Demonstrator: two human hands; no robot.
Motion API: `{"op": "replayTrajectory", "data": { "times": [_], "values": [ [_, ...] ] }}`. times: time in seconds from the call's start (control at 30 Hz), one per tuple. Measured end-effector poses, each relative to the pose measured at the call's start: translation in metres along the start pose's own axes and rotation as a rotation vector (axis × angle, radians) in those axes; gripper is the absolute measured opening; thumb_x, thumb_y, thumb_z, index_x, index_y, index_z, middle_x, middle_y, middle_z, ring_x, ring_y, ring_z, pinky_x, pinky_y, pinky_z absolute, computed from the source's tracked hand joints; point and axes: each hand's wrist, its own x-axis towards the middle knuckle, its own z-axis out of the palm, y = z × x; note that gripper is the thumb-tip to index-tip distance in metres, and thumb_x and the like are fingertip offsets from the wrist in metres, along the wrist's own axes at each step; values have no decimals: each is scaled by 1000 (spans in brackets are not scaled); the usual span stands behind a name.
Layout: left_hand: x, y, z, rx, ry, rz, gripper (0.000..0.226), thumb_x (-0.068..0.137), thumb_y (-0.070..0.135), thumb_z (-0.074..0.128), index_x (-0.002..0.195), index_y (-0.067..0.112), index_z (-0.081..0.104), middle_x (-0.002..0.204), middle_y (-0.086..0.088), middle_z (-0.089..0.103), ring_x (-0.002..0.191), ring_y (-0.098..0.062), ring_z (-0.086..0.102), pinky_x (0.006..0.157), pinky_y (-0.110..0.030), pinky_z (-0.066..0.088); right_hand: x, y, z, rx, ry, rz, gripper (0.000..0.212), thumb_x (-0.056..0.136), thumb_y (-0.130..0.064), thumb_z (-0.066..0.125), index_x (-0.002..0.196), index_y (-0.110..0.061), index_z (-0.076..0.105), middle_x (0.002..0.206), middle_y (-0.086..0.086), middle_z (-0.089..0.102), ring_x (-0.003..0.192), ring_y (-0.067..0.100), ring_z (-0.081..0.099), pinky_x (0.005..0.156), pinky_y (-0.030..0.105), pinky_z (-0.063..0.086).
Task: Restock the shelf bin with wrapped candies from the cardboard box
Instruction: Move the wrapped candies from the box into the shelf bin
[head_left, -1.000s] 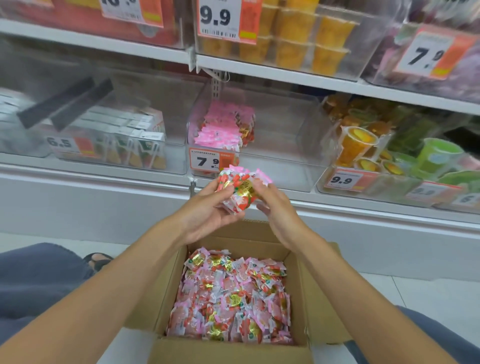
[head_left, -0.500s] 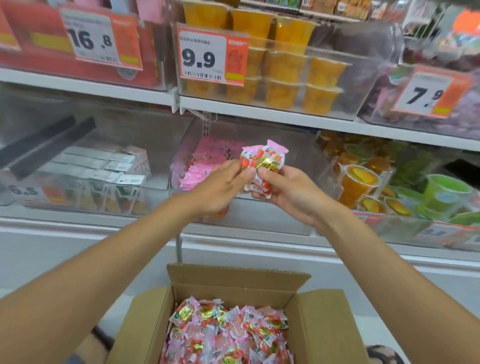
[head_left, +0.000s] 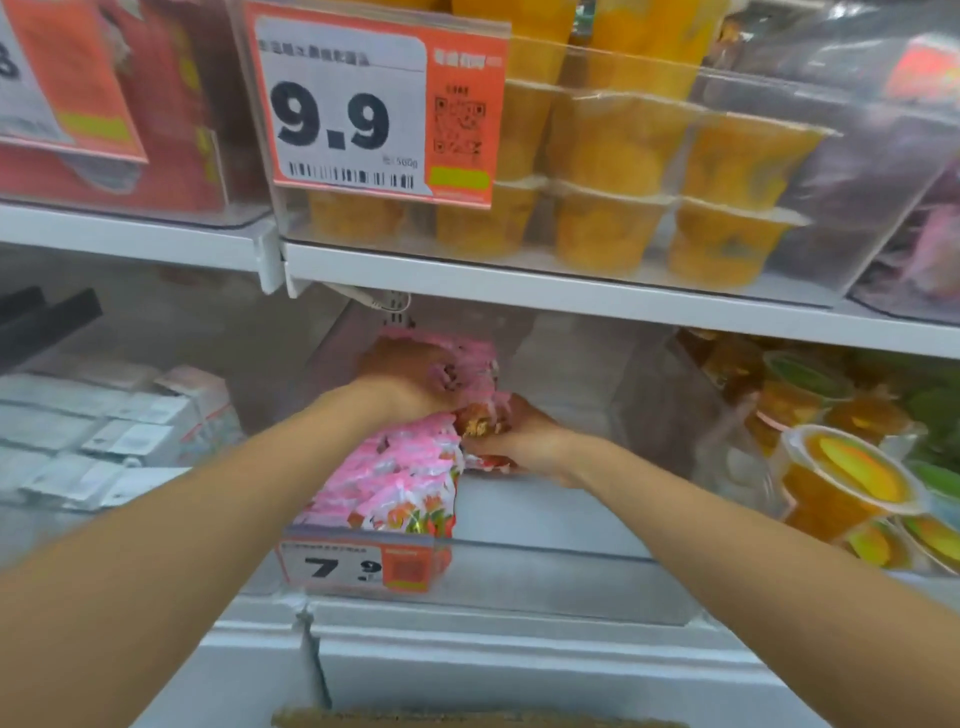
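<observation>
Your wrapped candies (head_left: 400, 467) are pink, printed with red, green and yellow. The lower price tag (head_left: 363, 566) and the upper price tag (head_left: 358, 114) are white with black digits and an orange panel. The jelly cups (head_left: 613, 156) above are yellow-orange, the shelf (head_left: 519, 291) white, the cardboard box (head_left: 467, 719) brown.

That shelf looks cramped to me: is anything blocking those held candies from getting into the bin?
Nothing visible. The left hand and right hand hold the candies inside the bin, past its front wall, beside the pink stack.
</observation>
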Motion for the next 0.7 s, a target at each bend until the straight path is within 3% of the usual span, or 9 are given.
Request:
{"op": "replayTrajectory", "data": {
  "times": [0.1, 0.17, 0.23, 0.3, 0.37, 0.43, 0.53, 0.63, 0.7],
  "values": [
    [7, 1, 10, 76, -48, -5, 48, 84, 59, 64, 124, 33, 63, 131, 5, 60, 118, -19, 55, 90, -24, 38, 7, 1, 4, -329, 15, -74, 29, 84, -23, 74, 76, -32, 48, 88, -1, 60, 86, 20, 58, 81, 33, 53],
    [11, 0, 15, 67, -73, -9, 49, 82, 63, 63, 125, 39, 61, 132, 8, 59, 120, -19, 54, 96, -27, 37, 12, 4, 4, -394, 15, -53, 30, 83, -29, 75, 72, -34, 47, 93, 5, 62, 84, 20, 57, 82, 36, 54],
    [15, -3, 18, 71, -79, -11, 45, 84, 63, 61, 124, 41, 62, 128, 9, 62, 116, -18, 56, 92, -24, 37, 14, 6, 3, -382, 6, -58, 27, 81, -29, 77, 72, -34, 52, 89, 3, 64, 80, 20, 59, 83, 37, 55],
    [19, -5, 20, 83, -81, -21, 46, 85, 63, 60, 127, 42, 60, 126, 7, 62, 114, -19, 57, 97, -25, 41, 15, 6, 2, -290, 48, -63, 22, 78, -26, 81, 78, -31, 59, 87, 0, 68, 80, 17, 63, 82, 35, 54],
    [24, -6, 21, 108, -52, -17, 48, 83, 64, 61, 128, 45, 58, 127, 6, 61, 115, -21, 56, 104, -34, 43, 17, 7, 4, -215, 136, -60, 25, 75, -27, 83, 91, -22, 65, 95, 4, 72, 89, 20, 67, 85, 36, 56],
    [27, -7, 21, 133, -28, -5, 50, 82, 64, 61, 128, 44, 57, 128, 6, 60, 116, -22, 55, 103, -37, 43, 22, 12, 7, -295, 161, -66, 42, 72, -37, 81, 106, -18, 64, 102, 8, 70, 95, 24, 67, 86, 37, 56],
    [29, -8, 24, 139, -52, 6, 48, 86, 61, 60, 128, 40, 57, 128, 8, 61, 113, -20, 57, 99, -34, 44, 29, 17, 9, -544, 134, 14, 76, 68, -57, 74, 128, -18, 48, 114, 10, 58, 104, 29, 59, 85, 33, 51],
    [32, -9, 25, 117, -20, 10, 41, 85, 54, 64, 122, 36, 63, 119, 10, 65, 108, -18, 59, 92, -30, 42, 33, 17, 4, -468, 145, 23, 71, 70, -49, 80, 124, -17, 49, 110, 7, 64, 101, 27, 64, 81, 32, 54],
    [33, -9, 24, 20, -12, 19, 45, 83, 48, 70, 126, 36, 61, 123, 12, 62, 116, -18, 57, 102, -35, 42, 33, 15, 3, -262, 184, 72, 73, 64, -40, 87, 119, -15, 46, 110, 5, 64, 100, 25, 65, 84, 38, 57]
  ]
}}
